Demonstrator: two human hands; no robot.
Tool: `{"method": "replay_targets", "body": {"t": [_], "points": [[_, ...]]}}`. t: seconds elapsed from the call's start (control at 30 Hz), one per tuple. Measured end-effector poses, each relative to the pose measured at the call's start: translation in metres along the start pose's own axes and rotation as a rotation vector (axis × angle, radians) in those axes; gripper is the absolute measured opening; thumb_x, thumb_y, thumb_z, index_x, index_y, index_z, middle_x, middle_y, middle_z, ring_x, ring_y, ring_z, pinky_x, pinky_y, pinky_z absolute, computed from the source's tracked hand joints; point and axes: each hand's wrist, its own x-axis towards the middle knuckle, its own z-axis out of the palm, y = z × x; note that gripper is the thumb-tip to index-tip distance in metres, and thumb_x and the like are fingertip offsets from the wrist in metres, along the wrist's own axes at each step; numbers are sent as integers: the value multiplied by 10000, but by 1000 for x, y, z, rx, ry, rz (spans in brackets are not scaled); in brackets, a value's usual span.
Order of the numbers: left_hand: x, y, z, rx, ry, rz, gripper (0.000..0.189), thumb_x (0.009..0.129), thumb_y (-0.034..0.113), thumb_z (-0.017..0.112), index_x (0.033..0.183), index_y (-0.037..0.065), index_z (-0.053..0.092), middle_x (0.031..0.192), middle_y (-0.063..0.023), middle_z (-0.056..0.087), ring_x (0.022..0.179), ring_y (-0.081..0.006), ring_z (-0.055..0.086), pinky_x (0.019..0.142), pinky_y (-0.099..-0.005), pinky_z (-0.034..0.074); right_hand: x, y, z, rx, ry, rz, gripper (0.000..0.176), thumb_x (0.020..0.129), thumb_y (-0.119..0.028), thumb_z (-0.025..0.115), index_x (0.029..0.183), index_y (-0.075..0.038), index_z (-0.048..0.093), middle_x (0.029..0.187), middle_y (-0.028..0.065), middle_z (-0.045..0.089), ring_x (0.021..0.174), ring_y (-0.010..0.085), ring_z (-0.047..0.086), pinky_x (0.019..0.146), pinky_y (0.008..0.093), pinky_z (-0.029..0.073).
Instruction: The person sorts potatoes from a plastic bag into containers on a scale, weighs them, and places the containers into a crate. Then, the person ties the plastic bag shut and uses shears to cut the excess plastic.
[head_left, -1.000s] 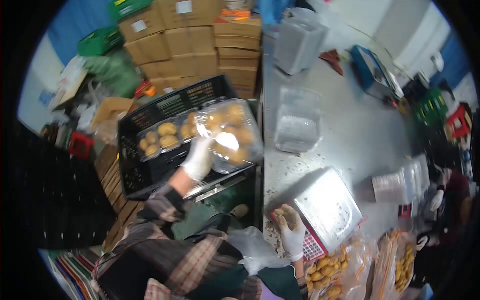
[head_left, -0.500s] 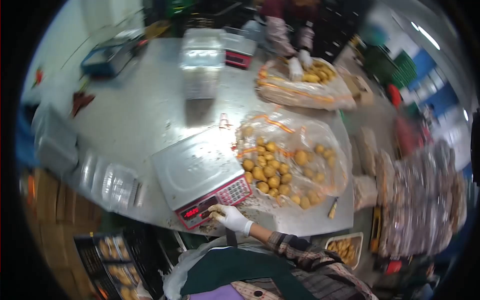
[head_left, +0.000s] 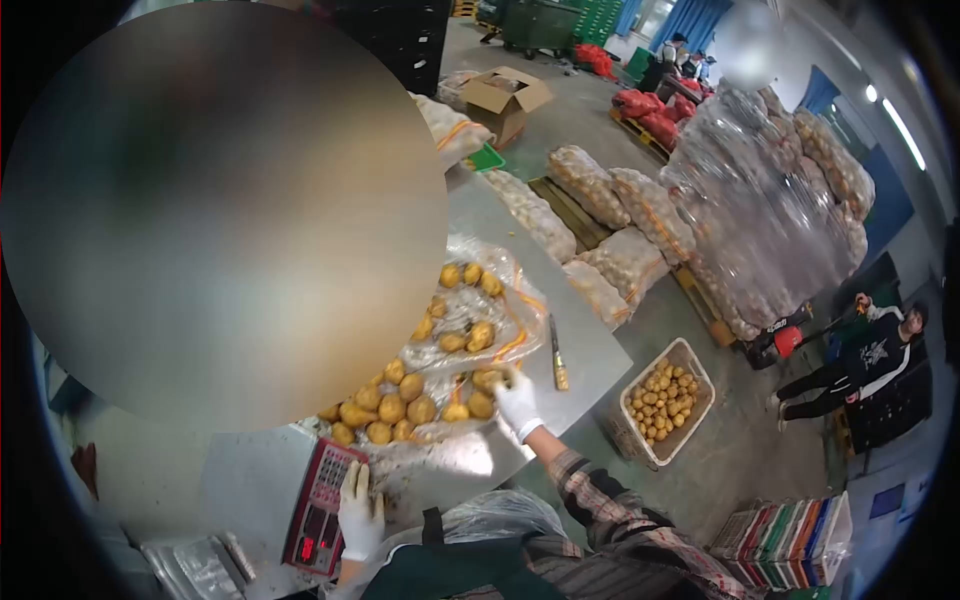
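Note:
My right hand (head_left: 518, 408), in a white glove, is at the near right edge of the potato pile, its fingers closed on a potato (head_left: 487, 380). More potatoes (head_left: 392, 408) lie beside it on a clear plastic bag with orange stripes (head_left: 525, 300). My left hand (head_left: 360, 512), also gloved, rests with fingers stretched out at the side of the red-framed scale (head_left: 318, 505). The scale's keypad and lit red display show, but its digits are too small to read. A large blurred disc hides the far part of the table and part of the pile.
A knife (head_left: 558, 355) lies on the metal table (head_left: 590, 340) right of the potatoes. On the floor stands a white bin (head_left: 628, 425) of potatoes. Beyond are filled sacks (head_left: 640, 262), a wrapped sack stack (head_left: 770, 190), a cardboard box (head_left: 502, 100) and a person (head_left: 868, 350). Clear trays (head_left: 195, 570) sit lower left.
The view has swung to the right. My right hand has left the scale's display for the potatoes and closed on one. My left hand has come up from the lower crate to the scale.

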Motion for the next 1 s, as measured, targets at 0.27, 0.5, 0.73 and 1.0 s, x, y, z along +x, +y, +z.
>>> {"method": "replay_targets", "body": {"t": [0.27, 0.5, 0.73, 1.0], "points": [[74, -23, 80, 674, -42, -134, 308, 764, 89, 578, 1061, 7, 583, 1066, -145, 591, 1137, -352, 466, 986, -495, 335, 86, 70, -134, -923, 244, 55, 640, 725, -234, 693, 1263, 24, 464, 1256, 211, 501, 1110, 374, 521, 953, 434, 430], [85, 2, 54, 256, 262, -255, 94, 849, 1, 556, 943, -6, 554, 839, -242, 581, 856, -438, 567, 794, -465, 463, 134, 133, -166, -397, 37, 79, 252, 801, -132, 566, 1013, 3, 580, 920, 186, 610, 845, 329, 608, 742, 408, 478], [158, 72, -13, 171, 46, -421, 195, 784, 161, 708, 848, 38, 570, 761, -203, 591, 716, -392, 604, 602, -422, 475, 221, 21, -130, -149, -111, -69, 501, 754, -39, 685, 1202, -20, 461, 1088, 100, 540, 950, 177, 545, 817, 286, 477], [256, -65, 20, 558, 156, -805, 1038, 686, 284, 818, 1441, -24, 176, 1082, -253, 611, 933, -378, 631, 803, -428, 508, 235, -39, -36, -781, -239, -37, 727, 752, -208, 740, 1367, -8, 406, 1152, 210, 588, 1031, 344, 586, 862, 409, 474]]}}
